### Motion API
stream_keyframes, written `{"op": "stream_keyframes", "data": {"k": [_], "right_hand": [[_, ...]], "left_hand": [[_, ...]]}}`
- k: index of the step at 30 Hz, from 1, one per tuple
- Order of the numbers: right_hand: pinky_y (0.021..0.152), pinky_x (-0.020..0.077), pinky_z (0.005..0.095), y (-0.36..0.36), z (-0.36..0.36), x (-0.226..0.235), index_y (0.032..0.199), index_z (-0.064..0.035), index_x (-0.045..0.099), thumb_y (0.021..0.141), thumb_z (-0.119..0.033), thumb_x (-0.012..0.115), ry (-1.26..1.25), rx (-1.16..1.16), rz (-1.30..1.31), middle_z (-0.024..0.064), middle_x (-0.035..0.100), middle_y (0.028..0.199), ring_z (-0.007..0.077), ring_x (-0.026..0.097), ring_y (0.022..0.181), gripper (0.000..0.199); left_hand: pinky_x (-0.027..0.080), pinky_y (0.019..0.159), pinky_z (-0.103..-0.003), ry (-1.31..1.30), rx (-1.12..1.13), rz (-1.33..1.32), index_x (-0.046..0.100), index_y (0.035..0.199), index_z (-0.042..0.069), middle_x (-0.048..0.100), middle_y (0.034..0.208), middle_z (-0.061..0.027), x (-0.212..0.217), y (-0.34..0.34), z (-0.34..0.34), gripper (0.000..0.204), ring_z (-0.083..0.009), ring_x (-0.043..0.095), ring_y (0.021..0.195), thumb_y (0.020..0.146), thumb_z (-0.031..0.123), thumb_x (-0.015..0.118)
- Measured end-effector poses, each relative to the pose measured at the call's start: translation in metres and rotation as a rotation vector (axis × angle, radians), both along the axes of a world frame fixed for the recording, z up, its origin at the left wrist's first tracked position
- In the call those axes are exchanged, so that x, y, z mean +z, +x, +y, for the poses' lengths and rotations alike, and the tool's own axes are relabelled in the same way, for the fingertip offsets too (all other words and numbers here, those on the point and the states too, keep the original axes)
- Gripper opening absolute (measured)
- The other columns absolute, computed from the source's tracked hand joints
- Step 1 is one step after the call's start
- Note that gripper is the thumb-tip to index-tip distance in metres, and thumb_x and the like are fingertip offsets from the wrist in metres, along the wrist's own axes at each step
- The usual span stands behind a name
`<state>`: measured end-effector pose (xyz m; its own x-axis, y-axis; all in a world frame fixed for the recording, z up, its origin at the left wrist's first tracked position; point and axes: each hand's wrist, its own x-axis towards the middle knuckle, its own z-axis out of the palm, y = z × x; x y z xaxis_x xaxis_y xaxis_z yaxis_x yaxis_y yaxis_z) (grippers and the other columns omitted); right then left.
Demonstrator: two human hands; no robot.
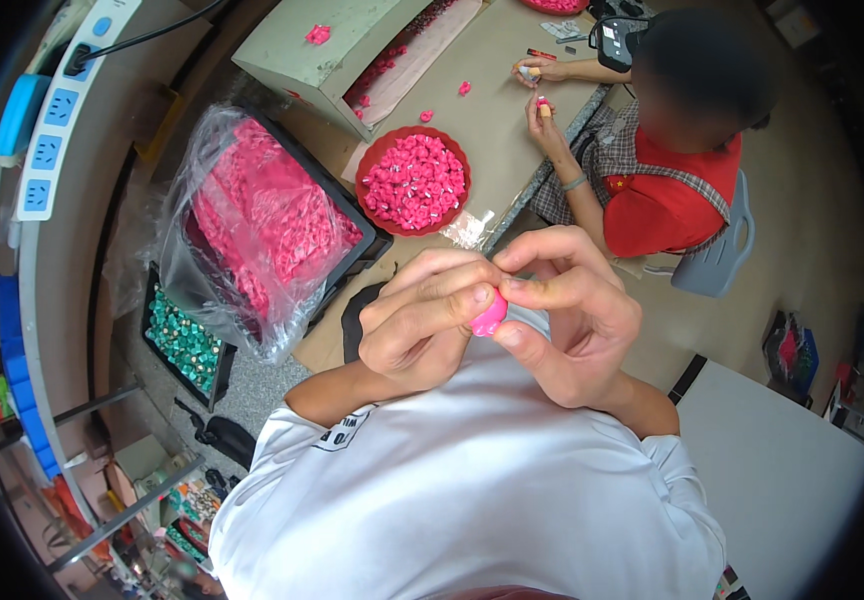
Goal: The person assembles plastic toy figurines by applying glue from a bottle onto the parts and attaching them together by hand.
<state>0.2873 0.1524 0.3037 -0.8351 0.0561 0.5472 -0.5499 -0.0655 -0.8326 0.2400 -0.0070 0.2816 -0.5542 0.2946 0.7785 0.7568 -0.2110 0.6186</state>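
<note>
A small shiny pink plastic piece [489, 315] is held up in front of my chest between both hands. My left hand [427, 315] pinches it from the left with thumb and forefinger, the other fingers curled. From the right, my right hand [577, 310] has its fingertips and thumb closed on the same piece. Its exact kind I cannot make out, as the fingers cover part of it. Just beyond my hands stands a round red bowl [365, 208] heaped with small pink pieces [415, 180].
Left of the bowl, a black crate [327, 178] lined with clear plastic holds many pink parts [272, 215]. A black tray of green pieces [187, 340] lies below it. A grey metal box [302, 65] stands at the table's back. Across the right side sits a co-worker [667, 180], hands holding small items.
</note>
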Motion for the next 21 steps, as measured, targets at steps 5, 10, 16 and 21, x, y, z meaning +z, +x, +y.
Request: {"op": "stream_keyframes", "data": {"k": [5, 10, 16, 21], "right_hand": [[0.089, 0.049, 0.0324, 0.0, 0.017, -0.025, 0.102, 0.0059, 0.066, 0.098, -0.009, 0.054, -0.28, 0.181, -0.326, 0.0152, 0.058, 0.113, 0.0203, 0.061, 0.099, 0.019], [0.088, 0.0506, 0.0313, 0.005, 0.023, -0.035, 0.105, 0.0063, 0.064, 0.099, -0.008, 0.052, -0.25, 0.195, -0.36, 0.0144, 0.058, 0.111, 0.0172, 0.061, 0.097, 0.02], [0.083, 0.0519, 0.029, -0.006, 0.028, -0.035, 0.103, 0.0059, 0.063, 0.093, -0.004, 0.061, -0.192, 0.153, -0.342, 0.0128, 0.059, 0.108, 0.0168, 0.061, 0.094, 0.014], [0.078, 0.0531, 0.0265, -0.034, 0.043, -0.107, 0.1, 0.0025, 0.062, 0.092, -0.005, 0.064, -0.368, 0.417, -0.823, 0.0069, 0.065, 0.098, 0.0129, 0.063, 0.084, 0.012]], "left_hand": [[0.054, 0.088, -0.036, 0.149, -0.092, -0.465, 0.059, 0.115, -0.007, 0.067, 0.107, -0.0179, -0.022, 0.012, 0.009, 0.035, -0.0254, 0.067, 0.096, 0.082, -0.009, 0.071], [0.052, 0.095, -0.034, 0.181, -0.168, -0.808, 0.06, 0.112, -0.008, 0.066, 0.108, -0.0156, -0.02, 0.021, 0.012, 0.031, -0.0209, 0.066, 0.101, 0.082, -0.01, 0.07], [0.052, 0.095, -0.033, 0.056, -0.054, -0.676, 0.061, 0.113, -0.008, 0.066, 0.109, -0.014, -0.029, 0.017, 0.019, 0.032, -0.0183, 0.065, 0.102, 0.082, -0.01, 0.07], [0.053, 0.092, -0.031, 0.003, -0.017, -0.978, 0.059, 0.114, -0.006, 0.066, 0.106, -0.0135, -0.086, 0.011, 0.015, 0.028, -0.0169, 0.065, 0.1, 0.087, -0.01, 0.064]]}}
